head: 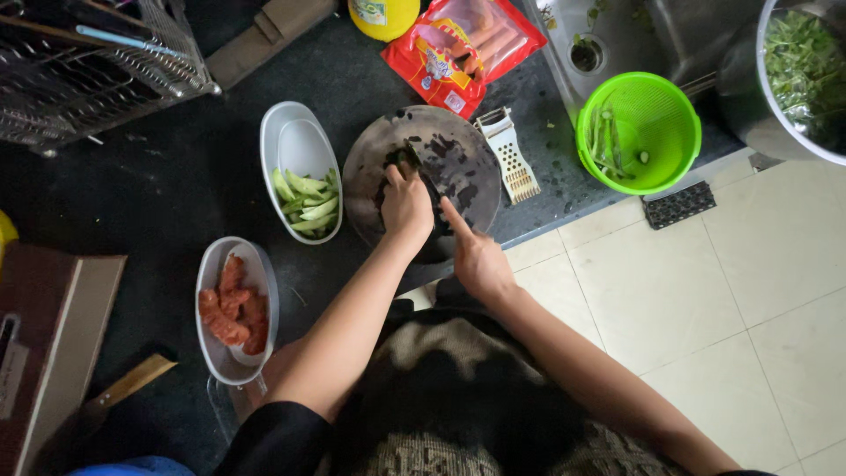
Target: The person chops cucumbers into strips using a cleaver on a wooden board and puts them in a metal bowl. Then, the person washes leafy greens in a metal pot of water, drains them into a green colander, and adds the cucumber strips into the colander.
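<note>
Two hands over round dark cutting board (458, 154). Left hand (406, 204) fingers curled down on dark green vegetable (404, 159), at fingertips. Right hand (476, 256) index extended, holding nothing visible.

This is a home kitchen. A dark stone worktop (159, 203) runs beside a steel sink (634, 35) with vegetable scraps near its drain, and pale floor tiles (749, 291) lie below. A wire dish rack (88, 70) stands on the worktop. Food preparation shows everywhere: a round chopping board (458, 150), a small grater (509, 157), a green colander (643, 132), a pot of leafy greens (806, 70), a dish of cucumber slices (304, 198) and a dish of sliced sausage (233, 308).
</note>
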